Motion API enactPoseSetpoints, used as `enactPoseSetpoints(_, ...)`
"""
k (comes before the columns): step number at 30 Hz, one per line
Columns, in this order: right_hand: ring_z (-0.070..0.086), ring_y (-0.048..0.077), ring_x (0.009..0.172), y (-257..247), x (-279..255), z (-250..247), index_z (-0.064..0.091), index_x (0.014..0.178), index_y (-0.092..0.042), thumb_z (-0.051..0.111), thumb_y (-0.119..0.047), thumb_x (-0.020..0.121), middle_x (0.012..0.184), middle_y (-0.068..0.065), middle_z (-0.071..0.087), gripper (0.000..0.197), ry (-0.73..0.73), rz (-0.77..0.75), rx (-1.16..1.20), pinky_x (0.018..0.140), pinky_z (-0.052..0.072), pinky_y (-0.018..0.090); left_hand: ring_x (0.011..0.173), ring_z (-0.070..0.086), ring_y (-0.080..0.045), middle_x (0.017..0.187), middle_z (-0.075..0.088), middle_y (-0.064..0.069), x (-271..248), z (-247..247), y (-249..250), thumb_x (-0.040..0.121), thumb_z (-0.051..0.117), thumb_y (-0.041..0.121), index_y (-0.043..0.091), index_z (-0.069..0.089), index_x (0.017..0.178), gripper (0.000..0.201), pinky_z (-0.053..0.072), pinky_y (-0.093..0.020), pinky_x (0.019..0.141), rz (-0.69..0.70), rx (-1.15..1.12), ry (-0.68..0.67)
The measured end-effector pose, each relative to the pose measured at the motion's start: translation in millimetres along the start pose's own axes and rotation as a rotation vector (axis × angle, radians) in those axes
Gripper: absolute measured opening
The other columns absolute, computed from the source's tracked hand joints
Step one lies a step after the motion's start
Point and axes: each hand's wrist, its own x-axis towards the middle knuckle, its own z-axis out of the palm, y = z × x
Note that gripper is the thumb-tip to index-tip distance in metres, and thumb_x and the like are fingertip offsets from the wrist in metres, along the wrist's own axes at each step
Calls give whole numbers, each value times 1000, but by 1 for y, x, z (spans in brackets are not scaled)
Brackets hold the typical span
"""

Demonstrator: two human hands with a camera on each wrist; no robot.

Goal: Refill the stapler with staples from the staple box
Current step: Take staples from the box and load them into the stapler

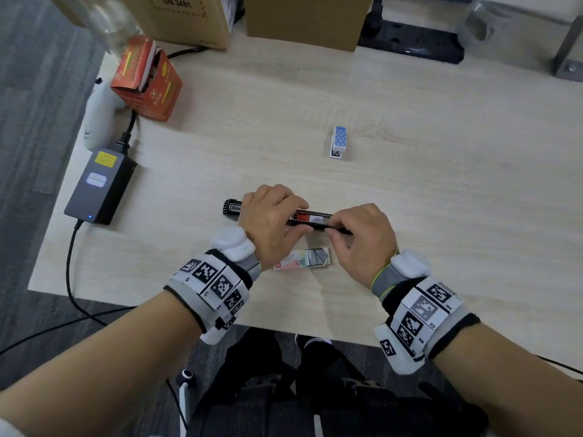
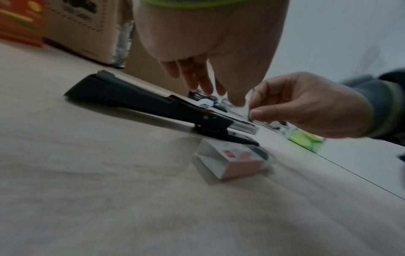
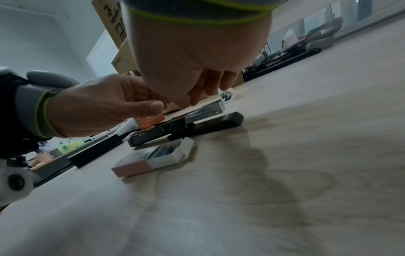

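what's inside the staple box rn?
The staple box, tray slid partly out, shows grey staple strips in the exposed end. The part under the sleeve is covered, so the amount left is unknown.

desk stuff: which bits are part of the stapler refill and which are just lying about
In use:
- black stapler, opened flat, left hand steadying it
- staples pinched in right hand
- staple box, open, near the table's front edge

Lying about:
- small blue dotted stapler
- orange carton
- power adapter
- cardboard boxes
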Motion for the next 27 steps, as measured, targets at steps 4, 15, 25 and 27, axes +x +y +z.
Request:
enactPoseSetpoints(4,56,19,68,1,-17,1,63,79,-22,67,-14,78,74,-3,64,9,-100,30,22,59,43,28,73,52,-24,84,62,-5,-20,5,10,82,63,37,12,64,90,26,41,-35,65,143,-81,-63)
enactPoseSetpoints(15,56,27,71,-8,-26,12,60,80,-19,66,-14,77,68,-1,63,9,-250,48,-43,55,43,31,84,55,-30,95,63,-6,-38,23,6,73,52,41,16,61,103,40,48,-41,70,33,-1,-299)
enactPoseSetpoints(25,53,15,60,-7,-15,-10,46,78,-28,65,-11,80,70,-2,62,26,-242,316,338,59,45,30,88,55,-24,101,63,-4,-28,18,11,80,67,33,15,60,110,36,46,-35,77,106,-94,-198)
enactPoseSetpoints(27,49,16,59,-6,-6,-18,42,78,-31,64,-8,81,73,11,63,32,-264,350,474,59,45,32,85,53,-14,101,64,-3,-22,13,18,81,68,21,13,61,110,30,41,-18,77,87,-226,-117)
